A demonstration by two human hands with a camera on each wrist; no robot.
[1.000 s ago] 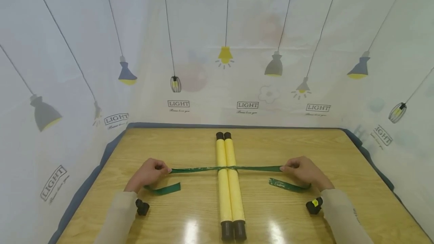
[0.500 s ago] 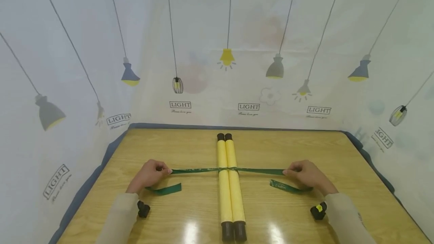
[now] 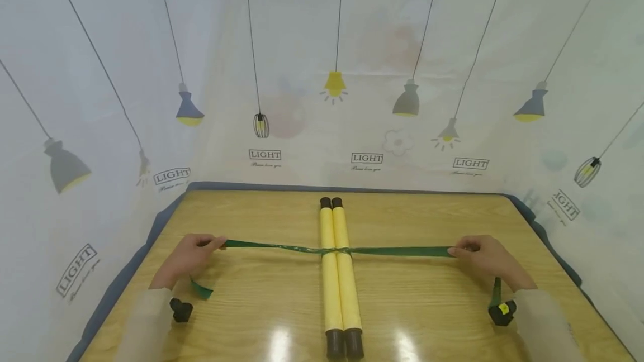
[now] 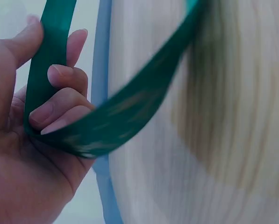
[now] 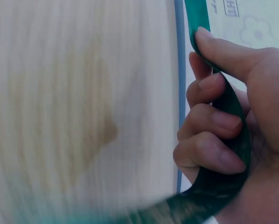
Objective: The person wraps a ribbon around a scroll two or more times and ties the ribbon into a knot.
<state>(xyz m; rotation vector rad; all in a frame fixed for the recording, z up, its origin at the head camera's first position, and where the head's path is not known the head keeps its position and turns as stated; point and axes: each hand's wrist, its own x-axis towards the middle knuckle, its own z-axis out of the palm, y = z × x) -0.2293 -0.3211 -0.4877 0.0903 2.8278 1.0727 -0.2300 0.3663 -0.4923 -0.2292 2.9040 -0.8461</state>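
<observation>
Two yellow tubes with dark end caps lie side by side on the wooden table, pointing away from me. A green ribbon crosses round their middle and stretches out taut to both sides. My left hand pinches its left end between thumb and fingers; my right hand does the same on the right. In the left wrist view the ribbon runs through the palm, and a printed tail hangs from it. The right wrist view shows the ribbon passing under curled fingers, its tail curving down.
The wooden table has a blue-grey edging along its back and sides. Behind it hangs a pale backdrop printed with lamps. Black wrist cameras sit under both sleeves.
Both hands have moved outward, away from each other, drawing longer lengths of ribbon out from the tubes. The loose tails have moved out with them. The tubes stay in place.
</observation>
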